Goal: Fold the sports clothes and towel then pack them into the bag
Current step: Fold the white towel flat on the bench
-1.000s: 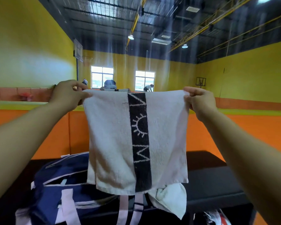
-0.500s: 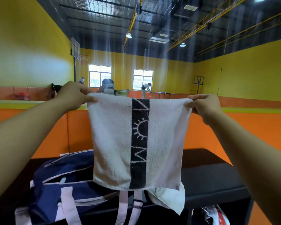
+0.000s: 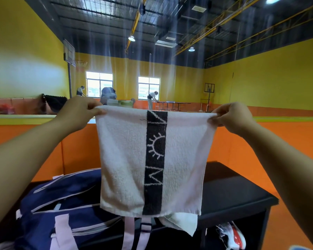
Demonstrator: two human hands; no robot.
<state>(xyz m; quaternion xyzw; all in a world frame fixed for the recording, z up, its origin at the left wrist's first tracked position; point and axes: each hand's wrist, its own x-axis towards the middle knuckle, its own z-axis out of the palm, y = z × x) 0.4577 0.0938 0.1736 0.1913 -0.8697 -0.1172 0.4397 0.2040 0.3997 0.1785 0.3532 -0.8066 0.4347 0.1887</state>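
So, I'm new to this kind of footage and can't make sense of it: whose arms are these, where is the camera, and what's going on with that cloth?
There is no machine here. The camera sits on a person's head and looks forward and down, so the two arms reaching in are that person's own. The left hand and right hand each pinch a top corner of a white towel with a dark stripe, holding it up so it hangs flat in the air. Below it, on a black bench, lies a navy bag with pale straps. A piece of white cloth peeks out under the towel. Behind is a sports hall with yellow and orange walls.
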